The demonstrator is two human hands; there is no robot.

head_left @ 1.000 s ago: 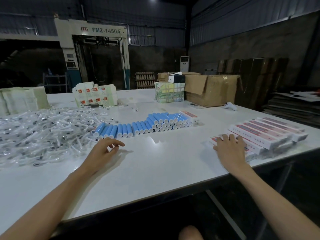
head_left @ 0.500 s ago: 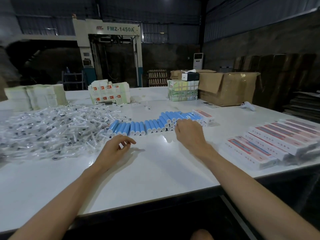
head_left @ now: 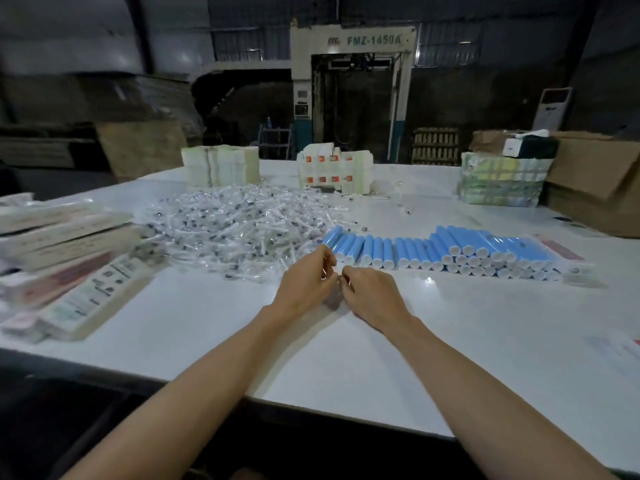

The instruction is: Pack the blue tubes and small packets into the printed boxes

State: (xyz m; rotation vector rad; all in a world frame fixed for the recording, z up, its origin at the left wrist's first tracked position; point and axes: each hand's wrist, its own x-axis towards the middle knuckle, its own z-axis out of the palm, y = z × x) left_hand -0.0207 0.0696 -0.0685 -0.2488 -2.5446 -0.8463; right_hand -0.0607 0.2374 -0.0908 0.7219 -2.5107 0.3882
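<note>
The left hand (head_left: 304, 289) and right hand (head_left: 375, 296) meet fingertip to fingertip just above the table (head_left: 450, 358), fingers curled. Blur hides whether they pinch anything. Just beyond them the blue tubes (head_left: 450, 249) lie side by side in a row, stacked higher toward the right. The small packets (head_left: 235, 226) lie in a loose heap to the left of the tubes. The printed boxes (head_left: 79, 271) are stacked flat at the far left, their contents unseen. A cardboard box (head_left: 595, 188) stands at the far right, its inside hidden.

Printed boxes (head_left: 79, 271) blurred, cut by left edge, whatever fingers (head_left: 327, 260) pinch too small to tell
</note>
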